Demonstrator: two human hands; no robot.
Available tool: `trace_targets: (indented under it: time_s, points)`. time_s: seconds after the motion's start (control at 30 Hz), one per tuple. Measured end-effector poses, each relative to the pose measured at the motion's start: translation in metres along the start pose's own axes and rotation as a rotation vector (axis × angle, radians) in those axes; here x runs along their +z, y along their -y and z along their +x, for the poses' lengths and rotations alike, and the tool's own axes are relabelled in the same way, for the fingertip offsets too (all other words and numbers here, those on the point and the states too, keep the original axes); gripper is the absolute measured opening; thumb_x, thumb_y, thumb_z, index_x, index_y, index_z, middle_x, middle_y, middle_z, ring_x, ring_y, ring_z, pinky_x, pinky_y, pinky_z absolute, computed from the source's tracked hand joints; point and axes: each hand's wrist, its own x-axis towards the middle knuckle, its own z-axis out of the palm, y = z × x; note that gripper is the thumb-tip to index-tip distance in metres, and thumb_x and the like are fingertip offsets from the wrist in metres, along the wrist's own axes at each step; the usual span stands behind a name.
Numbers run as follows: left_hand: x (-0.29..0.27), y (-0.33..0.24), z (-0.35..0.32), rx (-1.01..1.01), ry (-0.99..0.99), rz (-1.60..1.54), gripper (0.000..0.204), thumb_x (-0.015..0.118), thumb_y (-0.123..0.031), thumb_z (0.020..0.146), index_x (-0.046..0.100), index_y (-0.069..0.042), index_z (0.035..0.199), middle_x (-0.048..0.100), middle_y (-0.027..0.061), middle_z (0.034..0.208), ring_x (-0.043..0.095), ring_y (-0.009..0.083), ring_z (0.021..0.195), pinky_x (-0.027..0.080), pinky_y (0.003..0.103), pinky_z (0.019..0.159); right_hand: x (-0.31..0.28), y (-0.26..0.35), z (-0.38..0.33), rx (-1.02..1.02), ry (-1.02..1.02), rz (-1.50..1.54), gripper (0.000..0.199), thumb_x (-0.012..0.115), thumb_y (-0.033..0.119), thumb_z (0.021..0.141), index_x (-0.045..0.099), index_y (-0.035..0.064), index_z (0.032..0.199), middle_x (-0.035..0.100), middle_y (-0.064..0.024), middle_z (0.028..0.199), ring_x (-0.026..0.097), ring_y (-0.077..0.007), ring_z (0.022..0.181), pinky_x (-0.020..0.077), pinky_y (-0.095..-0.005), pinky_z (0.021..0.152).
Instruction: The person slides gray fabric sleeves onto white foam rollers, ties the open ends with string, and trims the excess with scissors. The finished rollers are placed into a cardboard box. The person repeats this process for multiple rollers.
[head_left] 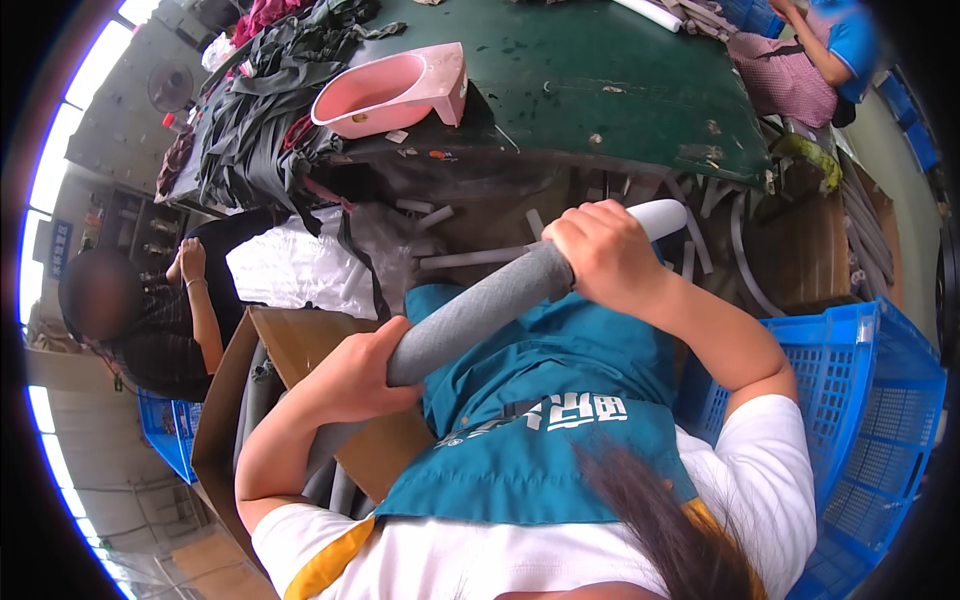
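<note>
Across my lap lies a long tube covered in a grey fabric sleeve (480, 312), tilted up toward the right. A smooth white rounded end (660, 217) sticks out of the sleeve at the upper right. My right hand (605, 255) is closed around the tube where the grey fabric meets the white end. Lower down, my left hand (355, 375) wraps round the grey-covered part, its thumb along the top. Some grey covering shows beyond my left wrist, partly hidden by the forearm. A teal apron (560, 370) is under the tube.
Ahead stands a green table (580, 75) bearing a pink plastic basin (385, 95) and a heap of dark fabric strips (265, 120). An open cardboard box (300, 345) with grey tubes is at left. Blue crates (840, 400) stand at right. Co-workers sit left and far right.
</note>
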Motion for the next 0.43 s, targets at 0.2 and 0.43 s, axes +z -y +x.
trace_targets:
  time_s: [0.2, 0.43]
  points:
    - [-0.007, 0.012, 0.016, -0.026, 0.28, -0.056, 0.064, 0.075, -0.041, 0.078, 0.048, -0.005, 0.123, 0.063, 0.0193, 0.098, 0.063, 0.0335, 0.092, 0.05, 0.04, 0.081, 0.008, -0.009, -0.008, -0.048, 0.151, 0.09, 0.027, 0.068, 0.006, 0.06, 0.056, 0.008, 0.084, 0.057, -0.0059, 0.074, 0.059, -0.0238, 0.072, 0.0444, -0.0343, 0.065]
    - [-0.096, 0.127, 0.129, 0.133, -0.033, 0.087, 0.039, 0.063, -0.041, 0.089, 0.068, -0.008, 0.109, 0.066, 0.0103, 0.107, 0.065, 0.0239, 0.094, 0.051, 0.037, 0.082, 0.04, -0.006, -0.022, -0.087, 0.567, 0.192, 0.052, 0.077, 0.017, 0.058, 0.054, 0.0088, 0.105, 0.057, -0.0075, 0.082, 0.06, -0.0271, 0.076, 0.0437, -0.039, 0.066]
